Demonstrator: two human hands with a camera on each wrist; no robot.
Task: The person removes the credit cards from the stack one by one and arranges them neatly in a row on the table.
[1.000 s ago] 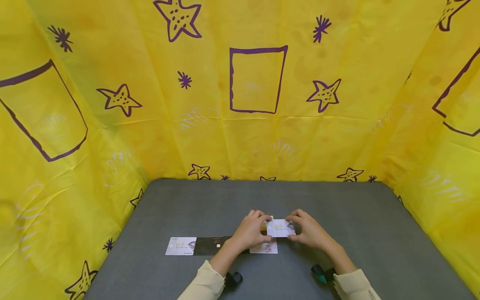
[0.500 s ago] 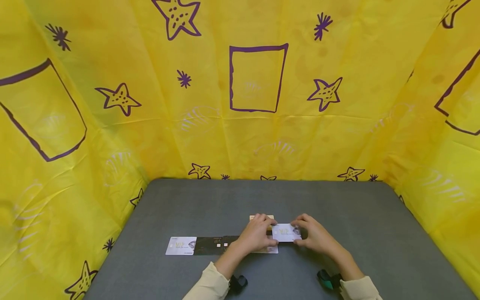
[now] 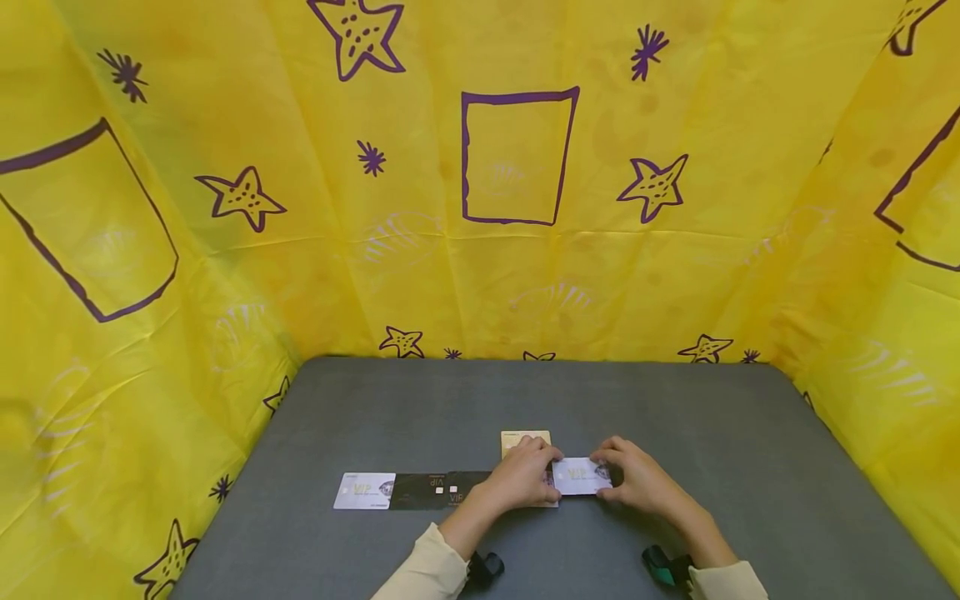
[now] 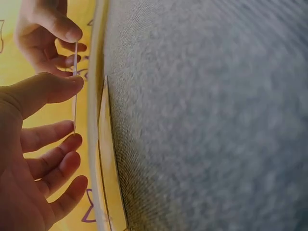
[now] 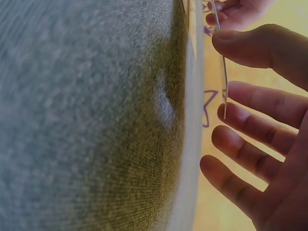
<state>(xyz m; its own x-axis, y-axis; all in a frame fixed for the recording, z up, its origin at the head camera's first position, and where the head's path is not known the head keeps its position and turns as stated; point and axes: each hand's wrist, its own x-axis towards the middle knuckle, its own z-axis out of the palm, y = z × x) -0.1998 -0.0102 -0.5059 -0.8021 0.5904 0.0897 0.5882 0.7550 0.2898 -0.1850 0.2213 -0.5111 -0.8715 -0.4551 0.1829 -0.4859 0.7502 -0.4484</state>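
Observation:
A white VIP card [image 3: 581,477] is held level by its two short sides, just above the table. My left hand [image 3: 517,477] pinches its left end between thumb and fingers, and my right hand [image 3: 637,479] pinches the right end. In both wrist views the card appears edge-on, apart from the table surface. To the left runs a row: a white VIP card [image 3: 363,492], a black VIP card [image 3: 416,492] and another black card [image 3: 468,481]. A further card at the row's right end is mostly hidden beneath my left hand. A gold card [image 3: 513,439] lies behind that hand, partly covered.
The cards lie on a grey cloth-like table [image 3: 375,417]. Yellow fabric [image 3: 420,292] with purple starfish drawings hangs around its back and sides. Dark straps [image 3: 487,570] hang at both wrists.
Both hands have carried the white VIP card rightward and nearer to me, lowering it to the right end of the row. More of the gold card and the second black card now shows.

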